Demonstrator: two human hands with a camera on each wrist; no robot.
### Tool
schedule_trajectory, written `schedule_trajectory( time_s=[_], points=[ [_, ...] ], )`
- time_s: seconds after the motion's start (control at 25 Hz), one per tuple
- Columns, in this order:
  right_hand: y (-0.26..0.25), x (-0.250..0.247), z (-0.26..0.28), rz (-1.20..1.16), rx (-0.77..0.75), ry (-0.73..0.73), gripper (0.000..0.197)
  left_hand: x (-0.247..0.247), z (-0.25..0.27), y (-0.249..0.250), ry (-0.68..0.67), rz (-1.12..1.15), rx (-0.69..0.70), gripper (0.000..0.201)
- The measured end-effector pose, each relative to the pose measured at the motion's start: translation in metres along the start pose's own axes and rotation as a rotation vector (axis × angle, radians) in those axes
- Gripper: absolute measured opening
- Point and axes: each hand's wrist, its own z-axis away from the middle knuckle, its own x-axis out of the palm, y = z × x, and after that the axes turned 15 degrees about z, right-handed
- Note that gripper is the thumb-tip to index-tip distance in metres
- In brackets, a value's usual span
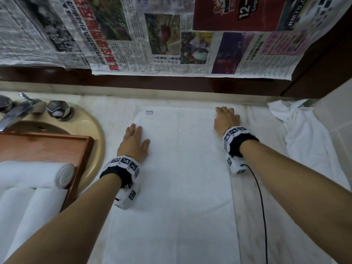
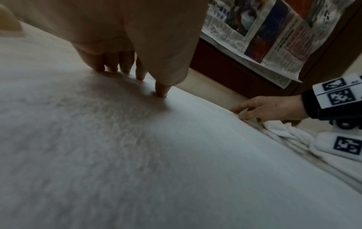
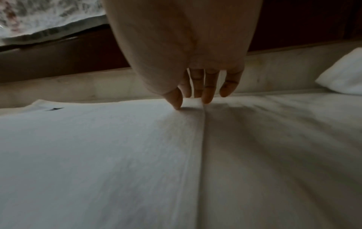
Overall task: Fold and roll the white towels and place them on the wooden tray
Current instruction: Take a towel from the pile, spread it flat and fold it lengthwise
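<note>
Newspaper sheets [image 1: 171,35] hang over the dark wood panel behind the pale bench [image 1: 266,216], which runs from a beige sink [image 1: 95,134] at its left end to a wall at its right. A folded white towel [image 1: 175,178] lies flat along the middle of the bench, its short far edge close to the back edge, a small label [image 1: 149,112] at its far left corner. The left hand [image 1: 134,143] rests palm down on the towel's left margin, fingers straight and spread, gripping nothing. The right hand [image 1: 225,120] lies at the towel's far right corner, fingers extended, thumb tip on the towel and fingertips at its right edge, holding nothing. A wooden tray [image 1: 80,149] sits across the sink with a rolled towel [image 1: 38,174] inside. A crumpled towel [image 1: 301,130] lies in the far right corner of the bench.
</note>
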Motion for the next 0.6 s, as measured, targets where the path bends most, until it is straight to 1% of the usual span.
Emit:
schedule_trajectory(
  time_s=[0.12,0.2,0.32,0.4,0.48,0.52,0.56,0.6],
  points=[
    [0.009,-0.008,-0.013,-0.019,-0.051,-0.032,0.037,-0.003,-0.003,0.001,0.005,0.007,-0.027,0.058],
    [0.013,-0.015,-0.013,-0.049,-0.071,-0.033,0.029,-0.004,-0.004,0.001,-0.004,0.012,-0.035,0.060],
    [0.013,-0.030,-0.004,-0.151,-0.039,-0.024,0.020,-0.005,-0.003,0.000,-0.020,0.012,-0.036,0.061],
    [0.009,-0.050,0.005,-0.312,-0.033,-0.072,0.018,-0.007,-0.005,0.001,-0.074,0.007,-0.067,0.063],
    [-0.003,-0.075,0.016,-0.588,-0.060,-0.175,0.018,-0.014,-0.003,0.010,-0.085,0.031,-0.074,0.060],
    [-0.011,-0.088,0.023,-0.711,-0.074,-0.223,0.017,-0.017,0.004,0.020,-0.044,0.092,-0.020,0.054],
    [-0.021,-0.101,0.028,-0.806,-0.098,-0.258,0.014,-0.017,0.014,0.032,0.020,0.198,0.060,0.044],
    [-0.031,-0.112,0.032,-0.902,-0.117,-0.285,0.011,-0.016,0.027,0.046,0.032,0.329,0.134,0.034]
  ],
)
